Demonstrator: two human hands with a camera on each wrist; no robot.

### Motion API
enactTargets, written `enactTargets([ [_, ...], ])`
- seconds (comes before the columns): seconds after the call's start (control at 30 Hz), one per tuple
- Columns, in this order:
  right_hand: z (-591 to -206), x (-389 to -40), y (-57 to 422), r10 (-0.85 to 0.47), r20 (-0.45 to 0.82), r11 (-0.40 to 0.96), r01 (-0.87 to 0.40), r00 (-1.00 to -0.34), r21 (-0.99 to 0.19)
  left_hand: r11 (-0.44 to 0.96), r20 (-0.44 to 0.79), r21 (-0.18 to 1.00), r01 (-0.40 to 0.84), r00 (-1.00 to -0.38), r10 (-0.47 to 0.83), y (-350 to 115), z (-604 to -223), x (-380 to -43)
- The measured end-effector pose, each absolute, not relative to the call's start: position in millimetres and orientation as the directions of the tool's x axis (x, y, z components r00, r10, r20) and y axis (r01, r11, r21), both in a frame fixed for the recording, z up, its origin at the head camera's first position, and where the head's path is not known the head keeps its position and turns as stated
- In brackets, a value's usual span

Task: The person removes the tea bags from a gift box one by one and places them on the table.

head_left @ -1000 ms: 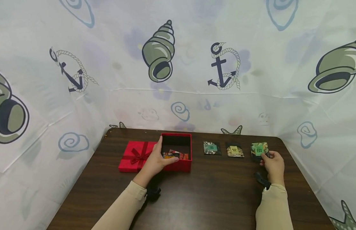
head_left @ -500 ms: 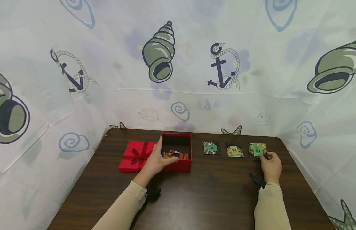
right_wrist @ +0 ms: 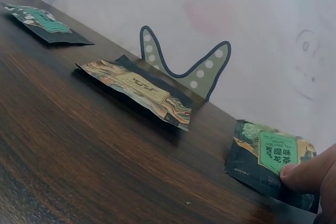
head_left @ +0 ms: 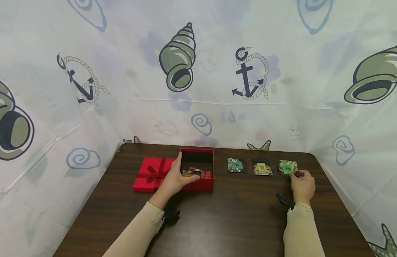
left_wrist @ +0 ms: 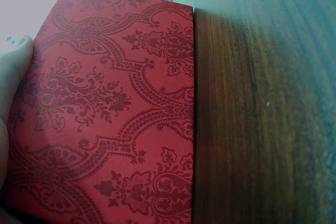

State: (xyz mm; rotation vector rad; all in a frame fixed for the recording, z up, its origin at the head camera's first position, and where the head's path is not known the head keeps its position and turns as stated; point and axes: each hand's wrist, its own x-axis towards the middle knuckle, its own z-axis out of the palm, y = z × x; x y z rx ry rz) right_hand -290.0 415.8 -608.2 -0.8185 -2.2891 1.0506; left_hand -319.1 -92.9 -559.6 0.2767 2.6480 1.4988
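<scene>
My left hand (head_left: 172,181) holds the red gift box (head_left: 203,185) at its left front corner, with the thumb over the front rim. Several small red and orange packets (head_left: 203,174) lie inside the box. A patterned red box wall (left_wrist: 105,103) fills much of the left wrist view. At the right, my right hand (head_left: 303,185) pinches the lower right corner of a dark tea packet with a green label (head_left: 286,166). Its thumb (right_wrist: 304,176) presses on the packet's front in the right wrist view; the fingers behind are hidden.
Left of the box lies its red lid (head_left: 153,175) with a ribbon bow. Two more tea packets lie in a row: one with a teal label (head_left: 237,165) and one with a yellow label (head_left: 261,167). The patterned cloth wall (head_left: 217,121) rises behind the brown table (head_left: 237,214).
My right hand has shifted slightly left with the green-labelled tea packet, which now lies lower and flatter in line with the others. The left hand and box stay put.
</scene>
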Motion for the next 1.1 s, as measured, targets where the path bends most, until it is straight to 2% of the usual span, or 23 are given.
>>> enactTargets([
  [0.2,-607.6,-289.8,416.1,0.678,0.173,0.539,0.323,-0.715,-0.778,0.502,0.014,0.858,0.113,-0.98,0.197,-93.2,-560.2,-319.3],
  [0.63,-600.5,-290.8,418.3,0.544,0.122,0.642,0.319,-0.83,-0.697,0.499,0.014,0.859,0.115,-0.979,0.202,-91.8,-555.1,-318.4],
  [0.87,-600.7,-292.8,417.1,0.522,0.081,0.65,0.334,-0.849,-0.682,0.494,0.01,0.862,0.111,-0.979,0.203,-93.7,-557.6,-318.8],
  [1.1,-602.9,-292.7,417.3,0.518,0.101,0.657,0.319,-0.849,-0.683,0.49,0.01,0.864,0.11,-0.979,0.201,-93.5,-560.0,-320.5],
])
